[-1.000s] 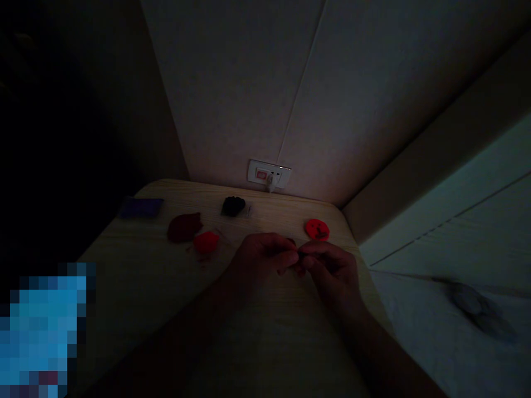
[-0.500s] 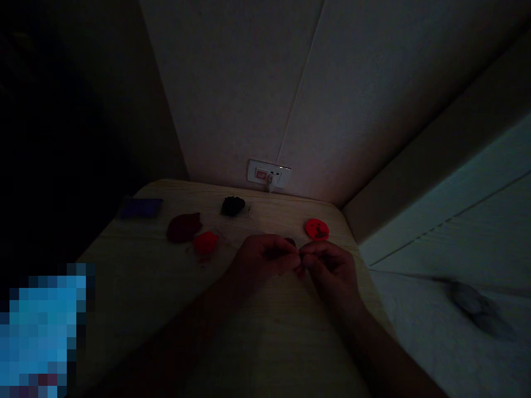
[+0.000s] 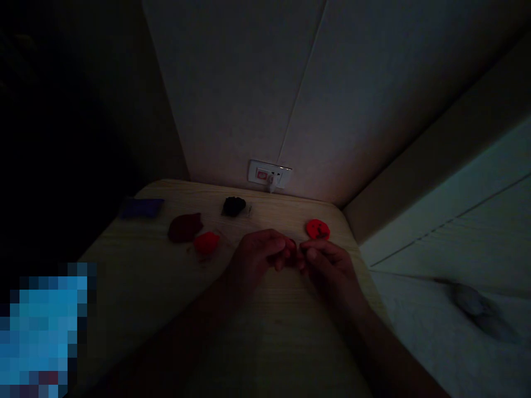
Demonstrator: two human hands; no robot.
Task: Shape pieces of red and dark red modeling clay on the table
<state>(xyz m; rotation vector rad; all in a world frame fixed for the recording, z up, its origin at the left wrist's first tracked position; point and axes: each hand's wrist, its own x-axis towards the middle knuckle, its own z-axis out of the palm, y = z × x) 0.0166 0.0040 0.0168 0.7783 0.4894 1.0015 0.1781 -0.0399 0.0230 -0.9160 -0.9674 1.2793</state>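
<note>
In dim light my left hand (image 3: 261,257) has its fingers curled, and a small dark red piece of modelling clay (image 3: 293,245) shows at its fingertips, mostly hidden. Just to the right, my right hand (image 3: 332,265) is closed in a pinch between thumb and forefinger. What it pinches is too dark and small to name. A small gap separates the two hands above the wooden table (image 3: 274,342). Right behind my right hand lies a flat red clay disc (image 3: 317,229) with dark marks on it.
Left of my hands lie a bright red lump (image 3: 206,242), a dark red flattened piece (image 3: 185,228) and a purple packet (image 3: 142,208). A black lump (image 3: 234,206) sits near the wall, below a wall socket (image 3: 270,174). A pale cabinet (image 3: 456,204) borders the right side.
My left fingertips have drawn back from the right ones and curled, opening a gap between the hands. My right hand keeps its pinch, and the pieces on the table stay put.
</note>
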